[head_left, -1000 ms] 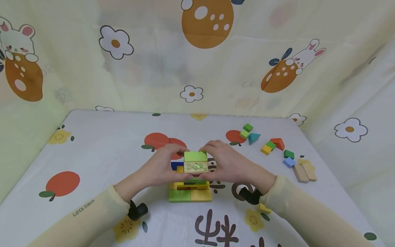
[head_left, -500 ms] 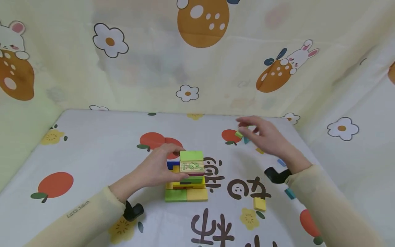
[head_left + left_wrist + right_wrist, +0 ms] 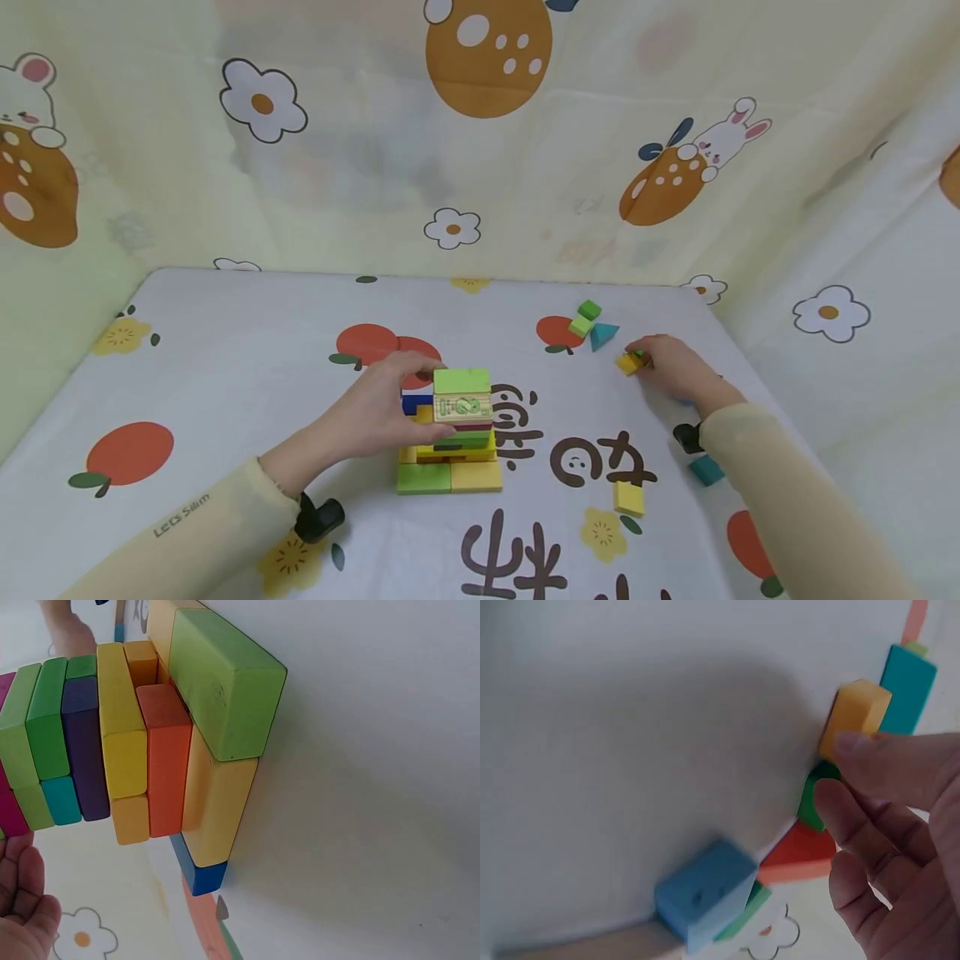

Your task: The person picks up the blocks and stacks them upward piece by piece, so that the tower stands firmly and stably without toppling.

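Note:
A tower of colored wooden blocks (image 3: 462, 433) stands on the table, with a light green block at its top. My left hand (image 3: 375, 408) holds the tower's upper part from the left, thumb in front and fingers behind. In the left wrist view, curled fingers (image 3: 26, 881) show beside the pink and green blocks. My right hand (image 3: 678, 371) is over loose blocks at the right. Its thumb overlaps a yellow block (image 3: 855, 712), and the index fingertip is by a green block (image 3: 816, 799). A gap separates thumb and index; contact is unclear. A red triangular block (image 3: 802, 855) lies beside them.
Farther back lie two green cubes (image 3: 582, 325) and a teal triangle (image 3: 603, 336). A yellow block (image 3: 628, 498) and a teal block (image 3: 707, 470) are nearer. A blue block (image 3: 709, 889) shows in the right wrist view. A patterned curtain (image 3: 360, 167) hangs behind the table.
My right hand has left the tower and moved right, first up over the back blocks, then down to the yellow and green blocks. The left hand has stayed on the tower.

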Action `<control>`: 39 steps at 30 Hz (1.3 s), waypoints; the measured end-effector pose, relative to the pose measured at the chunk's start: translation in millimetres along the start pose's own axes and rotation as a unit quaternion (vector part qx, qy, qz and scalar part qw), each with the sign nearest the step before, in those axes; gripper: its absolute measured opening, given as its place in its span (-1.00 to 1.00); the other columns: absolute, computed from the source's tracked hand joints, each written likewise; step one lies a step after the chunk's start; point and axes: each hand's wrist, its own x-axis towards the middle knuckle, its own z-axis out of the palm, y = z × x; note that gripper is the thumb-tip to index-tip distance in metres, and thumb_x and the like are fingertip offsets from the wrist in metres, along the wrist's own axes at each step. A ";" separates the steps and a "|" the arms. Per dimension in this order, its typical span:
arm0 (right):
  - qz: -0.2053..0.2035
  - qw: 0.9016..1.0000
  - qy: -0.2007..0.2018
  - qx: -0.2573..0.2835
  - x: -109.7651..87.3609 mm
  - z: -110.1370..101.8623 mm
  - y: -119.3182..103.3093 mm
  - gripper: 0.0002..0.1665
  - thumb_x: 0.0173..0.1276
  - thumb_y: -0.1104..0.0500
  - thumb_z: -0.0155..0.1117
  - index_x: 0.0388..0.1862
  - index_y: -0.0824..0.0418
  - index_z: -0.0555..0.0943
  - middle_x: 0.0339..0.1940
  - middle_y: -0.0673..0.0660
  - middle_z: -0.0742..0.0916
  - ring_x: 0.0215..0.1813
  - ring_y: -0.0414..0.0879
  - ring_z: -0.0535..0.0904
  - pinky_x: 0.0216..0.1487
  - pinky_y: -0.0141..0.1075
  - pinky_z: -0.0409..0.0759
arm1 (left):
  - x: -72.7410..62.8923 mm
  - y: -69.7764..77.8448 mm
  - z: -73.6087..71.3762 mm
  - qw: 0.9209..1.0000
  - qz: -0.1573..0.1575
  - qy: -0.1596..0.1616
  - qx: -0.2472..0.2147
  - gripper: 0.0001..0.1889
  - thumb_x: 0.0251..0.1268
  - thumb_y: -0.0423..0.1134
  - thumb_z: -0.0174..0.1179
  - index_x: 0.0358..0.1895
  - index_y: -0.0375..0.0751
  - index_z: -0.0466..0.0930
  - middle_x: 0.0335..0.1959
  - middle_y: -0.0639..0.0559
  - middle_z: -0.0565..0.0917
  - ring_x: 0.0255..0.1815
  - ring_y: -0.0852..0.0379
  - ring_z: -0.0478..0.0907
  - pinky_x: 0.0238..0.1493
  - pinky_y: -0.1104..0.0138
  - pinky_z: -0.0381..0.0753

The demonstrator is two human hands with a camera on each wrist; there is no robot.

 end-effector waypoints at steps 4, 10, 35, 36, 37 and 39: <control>0.006 0.999 -0.022 0.026 -4.0 1.9 -20.4 -0.62 0.36 0.35 0.35 0.14 0.43 0.62 -0.18 0.25 0.70 -0.14 0.08 0.55 0.01 -0.04 0.64 | -0.9 -0.8 -1.5 1.000 0.000 0.003 0.004 -0.33 0.02 -0.04 0.58 0.22 -0.17 0.59 0.09 0.01 0.67 0.16 -0.05 0.57 0.21 -0.03 0.61; -0.023 0.991 -0.070 0.109 -16.4 13.8 -48.4 -0.60 0.32 0.19 0.46 0.09 0.30 0.63 -0.32 0.07 0.64 -0.21 -0.07 0.50 -0.20 -0.30 0.53 | -2.4 -2.3 -3.2 1.000 -0.003 0.001 -0.004 -0.34 0.02 -0.05 0.58 0.22 -0.18 0.59 0.09 0.00 0.67 0.17 -0.07 0.57 0.22 -0.07 0.61; -0.267 0.960 -0.024 0.086 -27.1 -39.8 -238.8 -0.64 0.30 0.06 0.49 0.02 0.18 0.70 -0.28 -0.04 0.71 -0.20 -0.17 0.55 -0.20 -0.35 0.61 | 0.4 0.1 -3.8 1.000 0.018 -0.001 -0.007 -0.35 0.03 -0.04 0.58 0.19 -0.21 0.59 0.08 -0.01 0.69 0.16 -0.05 0.58 0.24 -0.06 0.59; -0.266 0.960 -0.023 0.084 -27.0 -39.3 -240.2 -0.63 0.30 0.05 0.49 0.02 0.17 0.70 -0.28 -0.04 0.71 -0.21 -0.17 0.55 -0.21 -0.35 0.61 | 0.5 -0.2 -3.8 1.000 0.020 0.000 -0.008 -0.36 0.03 -0.05 0.58 0.18 -0.20 0.59 0.08 0.00 0.69 0.15 -0.04 0.58 0.25 -0.06 0.58; -0.265 0.960 -0.023 0.082 -26.8 -39.1 -241.1 -0.63 0.30 0.05 0.49 0.01 0.17 0.70 -0.29 -0.05 0.70 -0.22 -0.17 0.54 -0.21 -0.35 0.61 | 0.4 -0.4 -3.9 1.000 0.021 0.000 -0.007 -0.36 0.03 -0.05 0.58 0.18 -0.20 0.59 0.08 0.00 0.69 0.15 -0.04 0.58 0.25 -0.06 0.58; -0.266 0.960 -0.024 0.080 -26.5 -39.3 -242.9 -0.63 0.30 0.04 0.50 0.01 0.18 0.70 -0.31 -0.05 0.70 -0.24 -0.17 0.53 -0.22 -0.35 0.60 | 0.1 -1.2 -4.2 1.000 0.020 0.000 -0.007 -0.36 0.03 -0.04 0.58 0.18 -0.20 0.59 0.07 0.00 0.68 0.15 -0.04 0.58 0.25 -0.07 0.58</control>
